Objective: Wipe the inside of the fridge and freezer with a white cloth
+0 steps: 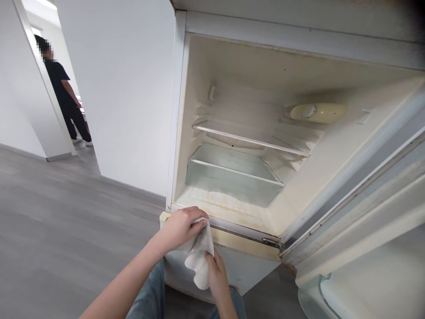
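Observation:
A white cloth (200, 261) hangs between my two hands in front of the open refrigerator (181, 106). My left hand (183, 226) is closed on its upper part, close to the front sill of the fridge compartment. Lower down and to the right, my right hand (215, 270) grips the cloth's edge between thumb and fingers. Grey marks show on the cloth's upper folds. Just behind the hands is the top edge of the lower door (245, 241), yellowed along its rim. Yellowish stains mark the compartment floor (229, 204).
Inside the fridge are a glass shelf (249, 140) and a clear drawer (232, 179). A yellowed lamp cover (317, 113) sits on the side wall. The upper door (361, 230) stands open at right. Far left, a person (63, 88) stands in a doorway.

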Demonstrator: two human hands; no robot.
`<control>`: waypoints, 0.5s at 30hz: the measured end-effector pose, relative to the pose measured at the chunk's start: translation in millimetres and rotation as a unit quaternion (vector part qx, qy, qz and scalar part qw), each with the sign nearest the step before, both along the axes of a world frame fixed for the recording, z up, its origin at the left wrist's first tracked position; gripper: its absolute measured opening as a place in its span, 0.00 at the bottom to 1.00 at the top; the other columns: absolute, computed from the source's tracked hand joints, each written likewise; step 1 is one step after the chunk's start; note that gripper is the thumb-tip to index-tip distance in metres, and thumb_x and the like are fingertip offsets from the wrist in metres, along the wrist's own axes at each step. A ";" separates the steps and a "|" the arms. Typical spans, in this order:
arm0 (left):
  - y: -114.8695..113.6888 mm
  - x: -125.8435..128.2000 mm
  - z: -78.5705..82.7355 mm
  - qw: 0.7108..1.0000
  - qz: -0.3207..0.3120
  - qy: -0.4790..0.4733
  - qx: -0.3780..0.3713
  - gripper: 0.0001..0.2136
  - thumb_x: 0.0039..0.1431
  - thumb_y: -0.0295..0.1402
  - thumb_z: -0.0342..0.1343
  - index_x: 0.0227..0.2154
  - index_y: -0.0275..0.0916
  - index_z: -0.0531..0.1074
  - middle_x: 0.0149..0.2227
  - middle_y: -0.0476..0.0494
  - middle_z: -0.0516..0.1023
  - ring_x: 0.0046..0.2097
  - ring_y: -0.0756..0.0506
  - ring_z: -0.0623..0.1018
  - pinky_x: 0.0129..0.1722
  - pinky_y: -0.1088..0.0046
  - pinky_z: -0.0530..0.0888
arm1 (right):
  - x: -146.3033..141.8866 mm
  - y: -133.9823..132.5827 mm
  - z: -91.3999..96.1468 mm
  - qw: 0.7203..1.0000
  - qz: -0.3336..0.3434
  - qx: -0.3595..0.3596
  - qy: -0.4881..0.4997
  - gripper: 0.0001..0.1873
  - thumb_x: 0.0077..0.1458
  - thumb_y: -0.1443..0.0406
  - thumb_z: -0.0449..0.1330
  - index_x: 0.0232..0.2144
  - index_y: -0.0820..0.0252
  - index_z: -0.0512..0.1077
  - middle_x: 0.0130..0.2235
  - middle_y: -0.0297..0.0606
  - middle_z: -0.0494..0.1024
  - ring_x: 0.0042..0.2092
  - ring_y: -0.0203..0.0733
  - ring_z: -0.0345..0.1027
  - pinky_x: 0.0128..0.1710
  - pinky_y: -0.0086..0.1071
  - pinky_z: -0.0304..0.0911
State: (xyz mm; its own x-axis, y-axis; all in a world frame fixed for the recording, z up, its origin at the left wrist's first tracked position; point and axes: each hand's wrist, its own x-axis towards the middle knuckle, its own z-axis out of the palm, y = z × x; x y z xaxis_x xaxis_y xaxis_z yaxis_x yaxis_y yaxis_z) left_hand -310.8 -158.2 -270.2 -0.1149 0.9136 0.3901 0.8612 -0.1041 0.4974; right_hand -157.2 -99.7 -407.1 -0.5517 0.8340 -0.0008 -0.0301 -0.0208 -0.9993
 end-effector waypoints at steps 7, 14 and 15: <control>1.4 -14.1 1.0 0.998 0.031 0.054 -0.023 0.10 0.63 0.36 0.49 0.38 0.42 0.74 0.39 0.48 0.79 0.41 0.46 0.79 0.39 0.71 0.72 | 16.8 11.4 11.8 0.986 -0.010 -0.168 -0.013 0.16 0.43 0.54 0.60 0.30 0.57 0.78 0.35 0.40 0.80 0.44 0.53 0.72 0.44 0.39 0.66; 1.1 0.3 -6.6 0.997 0.041 0.059 0.024 0.08 0.64 0.35 0.48 0.37 0.43 0.73 0.39 0.47 0.76 0.40 0.46 0.76 0.38 0.70 0.72 | 9.2 2.0 12.1 0.949 0.062 -0.307 0.047 0.23 0.43 0.48 0.58 0.30 0.61 0.77 0.31 0.46 0.79 0.43 0.54 0.73 0.42 0.42 0.68; 0.7 1.9 -6.7 0.997 0.038 0.061 0.027 0.08 0.63 0.35 0.48 0.37 0.43 0.73 0.39 0.47 0.76 0.40 0.46 0.76 0.38 0.70 0.72 | 7.9 0.9 12.6 0.955 0.064 -0.285 0.062 0.23 0.45 0.49 0.58 0.34 0.61 0.77 0.34 0.46 0.80 0.45 0.53 0.73 0.44 0.41 0.68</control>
State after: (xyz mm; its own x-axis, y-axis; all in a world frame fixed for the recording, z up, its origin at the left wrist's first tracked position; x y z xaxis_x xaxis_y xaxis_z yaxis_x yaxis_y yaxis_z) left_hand -308.9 -157.5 -276.8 -0.1322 0.8809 0.4544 0.9215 -0.0597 0.3838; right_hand -149.4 -98.8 -394.4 -0.6741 0.6443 -0.3612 -0.1092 -0.5706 -0.8139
